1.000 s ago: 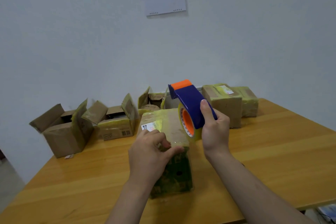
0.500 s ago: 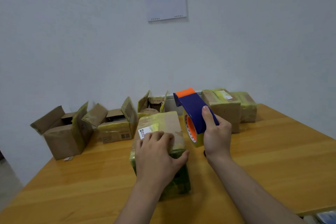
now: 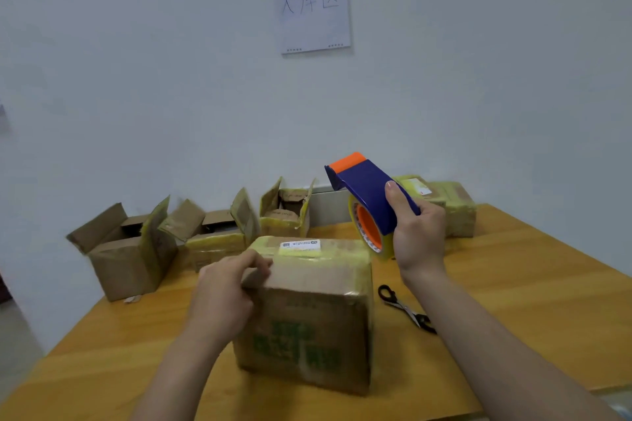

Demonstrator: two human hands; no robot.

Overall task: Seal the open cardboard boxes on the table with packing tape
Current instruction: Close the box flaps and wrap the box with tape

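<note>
the box [image 3: 307, 311] has been turned on the table [image 3: 513, 284] and is now gripped at its top edge by the left hand [image 3: 222, 297], fingers curled, with the tape dispenser [image 3: 369, 195] clenched in the right hand [image 3: 417, 236] near its far corner; mid-sealing, it seems, so tape must next be laid along a seam.

And the box [image 3: 307, 318] is round now: green-print side faces the camera, label [image 3: 300, 244] at the far top edge. 1 s ago it stood narrow, corner toward us. L hand [image 3: 222, 294] has gone from flat on the top, 0.5 s ago, to fingers curled over the top left edge. R hand [image 3: 417, 232] w/ the tape dispenser [image 3: 369, 195] has drifted right & up a bit, roll now by the box's far right corner. Scissors [image 3: 407, 309] have come into view on the table [image 3: 513, 284], right of the box.
</note>
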